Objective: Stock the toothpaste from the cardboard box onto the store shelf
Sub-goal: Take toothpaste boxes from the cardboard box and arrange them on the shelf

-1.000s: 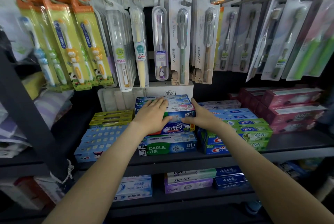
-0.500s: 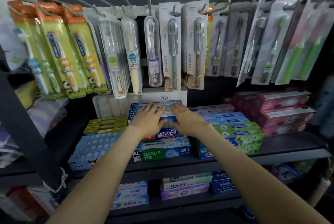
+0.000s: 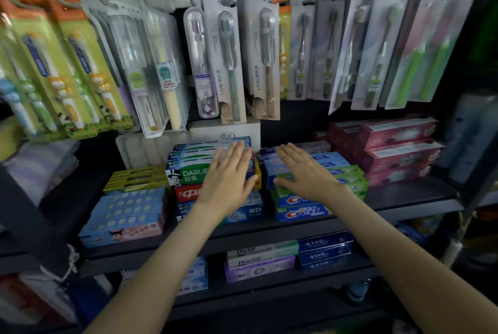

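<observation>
**Toothpaste shelf, centre stacks: squaring-up**

Risk: centre toothpaste stack (image 3: 188, 172) is tall w/ mixed box sizes. A hard push from left hand (image 3: 229, 180) may slide top boxes back or off the shelf (image 3: 269, 231) edge. Crest boxes (image 3: 301, 213) under right hand (image 3: 304, 174) could skew likewise.
Grip: both hands wide, fingers straight, holding nothing. Palms over box tops; contact unclear (blur).
Src cardboard box: not in view.

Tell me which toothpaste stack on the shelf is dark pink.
The stack of dark pink cardboard toothpaste boxes at the far right of the black shelf; the other stacks are mostly blue, green or yellow.
</observation>
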